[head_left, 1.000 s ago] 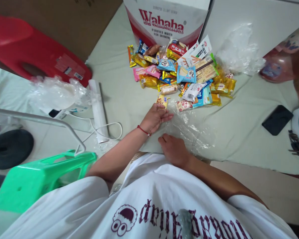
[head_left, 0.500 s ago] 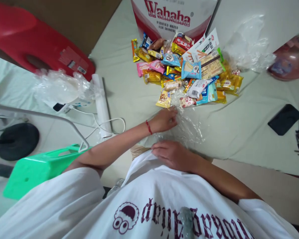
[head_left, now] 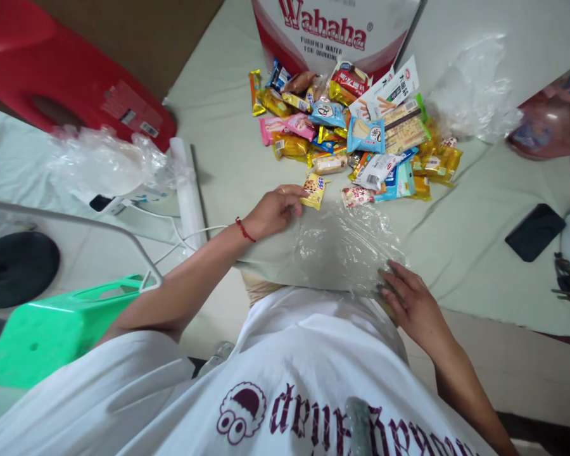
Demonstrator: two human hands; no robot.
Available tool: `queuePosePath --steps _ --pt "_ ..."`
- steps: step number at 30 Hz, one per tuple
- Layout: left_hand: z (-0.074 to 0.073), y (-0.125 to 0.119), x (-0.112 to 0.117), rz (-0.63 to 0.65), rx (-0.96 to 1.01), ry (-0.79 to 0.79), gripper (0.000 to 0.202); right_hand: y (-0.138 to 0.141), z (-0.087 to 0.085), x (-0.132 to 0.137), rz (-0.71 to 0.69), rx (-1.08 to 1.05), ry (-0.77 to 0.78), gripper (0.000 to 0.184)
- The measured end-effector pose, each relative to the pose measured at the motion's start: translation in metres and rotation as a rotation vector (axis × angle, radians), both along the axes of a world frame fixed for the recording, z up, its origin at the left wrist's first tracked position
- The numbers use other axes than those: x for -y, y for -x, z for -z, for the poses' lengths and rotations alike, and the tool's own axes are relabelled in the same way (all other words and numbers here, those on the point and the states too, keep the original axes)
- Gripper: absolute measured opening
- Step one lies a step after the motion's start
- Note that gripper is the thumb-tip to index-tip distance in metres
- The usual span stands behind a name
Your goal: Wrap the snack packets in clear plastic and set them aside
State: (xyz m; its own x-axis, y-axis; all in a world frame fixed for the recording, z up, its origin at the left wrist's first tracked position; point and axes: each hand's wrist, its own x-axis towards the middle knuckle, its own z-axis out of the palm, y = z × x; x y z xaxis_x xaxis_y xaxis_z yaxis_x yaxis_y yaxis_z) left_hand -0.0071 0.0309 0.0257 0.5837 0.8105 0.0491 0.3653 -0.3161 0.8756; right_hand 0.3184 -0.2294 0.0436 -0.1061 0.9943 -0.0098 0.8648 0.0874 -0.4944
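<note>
Yellow snack packet [head_left: 315, 192]: lying at the near edge of the snack pile [head_left: 327, 114], printed face up, slightly tilted in plane. Left hand [head_left: 279, 212] at its left side, fingertips touching the edge, remaining fingers curled; cannot tell whether the packet is pinched or only touched. Red bracelet [head_left: 245, 229] on the left wrist.

Clear plastic bag [head_left: 344, 247]: spread wrinkled on the desk [head_left: 460, 247], between the hands and directly before the person's torso. Right hand [head_left: 412, 303] at its right edge, fingers loosely extended; contact with the film appears likely, but a grip on it cannot be confirmed.

Small white-and-red packet [head_left: 358, 196]: just right of the yellow one, at the far side of the bag. Pile beyond: mixed wrappers in yellow, blue, pink, red and white, heaped in front of the "Wahaha" carton [head_left: 323, 28].

Right side of desk: crumpled clear plastic [head_left: 477, 95] beside a pinkish translucent container [head_left: 541, 126]; black flat device [head_left: 535, 232] nearer the person.

Left side: red jug [head_left: 76, 69], crumpled plastic wrap [head_left: 109, 161] near it, white roll [head_left: 187, 183], white cable [head_left: 164, 215]. Green stool [head_left: 52, 335] below, left of the person.
</note>
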Motion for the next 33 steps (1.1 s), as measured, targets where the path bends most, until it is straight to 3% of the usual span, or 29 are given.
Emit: queuePosePath --steps 2,5,7,9,11,12,14,15,18,22,26,29,33 --pt "-0.008 -0.006 0.008 -0.26 0.014 -0.093 0.025 0.006 -0.016 -0.008 0.028 0.01 -0.06 0.035" --pt "-0.034 -0.022 0.045 -0.535 0.141 -0.215 0.023 0.024 -0.027 -0.028 -0.041 0.056 -0.07 0.032" --pt "-0.049 -0.036 0.081 -0.53 0.238 -0.184 0.019 0.045 -0.024 -0.04 -0.137 0.072 0.001 0.034" --pt "-0.05 -0.052 0.115 -0.385 0.253 -0.066 0.016 0.071 -0.015 -0.045 -0.228 0.034 0.098 0.036" --pt "-0.036 -0.066 0.134 -0.24 0.153 -0.003 0.017 0.096 -0.008 -0.046 -0.371 -0.044 0.189 0.035" --pt "-0.024 -0.071 0.138 -0.239 0.067 -0.023 0.02 0.105 -0.006 -0.046 -0.463 -0.091 0.221 0.033" --pt "0.002 -0.077 0.136 -0.246 -0.122 -0.081 0.031 0.112 -0.007 -0.047 -0.579 -0.182 0.221 0.029" --pt "0.013 -0.078 0.133 -0.225 -0.195 -0.118 0.036 0.11 -0.009 -0.049 -0.558 -0.207 0.175 0.029" --pt "0.032 -0.074 0.121 -0.034 -0.29 -0.232 0.045 0.088 -0.009 -0.065 -0.308 -0.127 -0.009 0.038" --pt "0.032 -0.057 0.102 0.136 -0.264 -0.342 0.047 0.046 0.018 -0.078 -0.124 0.161 -0.044 0.053" --pt "0.033 -0.037 0.081 0.082 -0.268 -0.399 0.05 0.017 0.046 -0.066 -0.072 0.261 -0.059 0.056" --pt "0.034 -0.038 0.068 0.066 -0.327 -0.446 0.053 0.005 0.053 -0.064 -0.032 0.278 -0.078 0.056" --pt "0.035 -0.057 0.048 0.069 -0.422 -0.534 0.055 -0.017 0.048 -0.087 0.056 0.25 -0.085 0.054"
